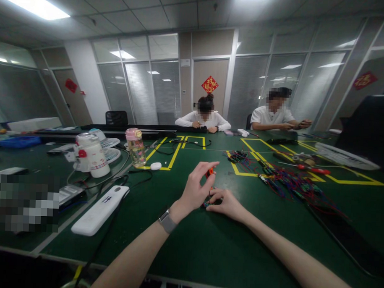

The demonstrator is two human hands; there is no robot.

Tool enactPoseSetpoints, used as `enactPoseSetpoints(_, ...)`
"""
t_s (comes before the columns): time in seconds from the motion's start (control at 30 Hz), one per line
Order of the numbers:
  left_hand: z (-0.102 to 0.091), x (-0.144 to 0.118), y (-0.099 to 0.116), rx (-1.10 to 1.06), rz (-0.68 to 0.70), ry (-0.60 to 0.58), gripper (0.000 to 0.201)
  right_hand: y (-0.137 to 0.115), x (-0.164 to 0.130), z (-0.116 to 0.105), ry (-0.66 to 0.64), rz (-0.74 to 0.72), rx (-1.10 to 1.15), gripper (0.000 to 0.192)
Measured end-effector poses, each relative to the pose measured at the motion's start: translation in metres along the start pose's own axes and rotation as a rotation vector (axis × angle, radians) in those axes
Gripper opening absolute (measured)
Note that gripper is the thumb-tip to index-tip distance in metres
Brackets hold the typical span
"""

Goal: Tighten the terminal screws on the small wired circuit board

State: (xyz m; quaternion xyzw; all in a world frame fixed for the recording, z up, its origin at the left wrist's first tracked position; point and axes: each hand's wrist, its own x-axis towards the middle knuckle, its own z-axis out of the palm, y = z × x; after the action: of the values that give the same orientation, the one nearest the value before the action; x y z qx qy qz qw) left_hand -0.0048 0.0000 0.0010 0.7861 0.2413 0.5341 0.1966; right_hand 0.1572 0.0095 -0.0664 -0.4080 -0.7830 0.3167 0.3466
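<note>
Table (188, 244): dark green surface, being crossed by yellow tape outlines (171, 158). Small part (209, 172) pinched in the left hand (195, 190): red-orange being shown. Wristband (167, 221): grey. Wire bundle (291, 183): red, blue and black strands being mixed. Screwdriver (313, 169): red handle. Power strip (100, 210): white, being marked with dark symbols. Bottle (135, 147): pink cap, clear yellowish body. Mug (92, 155): white with red spots. Door ornament (209, 84): red with gold characters.

We find the power strip (99, 210) on the table (207, 245) left of our hands, with the bottle (135, 146) and mug (91, 154) behind it. The wired parts (288, 183) and the screwdriver (311, 168) lie to the right; two people sit at the far edge.
</note>
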Motion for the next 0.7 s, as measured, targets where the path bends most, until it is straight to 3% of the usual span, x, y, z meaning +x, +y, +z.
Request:
enactPoseSetpoints(0.1, 0.001, 0.000, -0.004, -0.133, -0.056, -0.021, 0.036, 0.000, 0.000, 0.001, 0.011, -0.002, 0.008, 0.012)
enactPoseSetpoints(0.3, -0.002, 0.002, -0.010, -0.057, -0.074, 0.027, 0.032, 0.004, -0.001, -0.001, -0.020, -0.081, -0.012, 0.011)
enactPoseSetpoints(0.53, 0.000, 0.002, -0.013, -0.181, -0.098, -0.023, 0.043, 0.003, -0.003, 0.000, -0.013, -0.092, -0.014, 0.010)
enactPoseSetpoints(0.7, -0.001, 0.002, -0.007, -0.062, -0.066, 0.019, 0.033, 0.002, -0.002, 0.000, -0.010, -0.062, 0.016, 0.013)
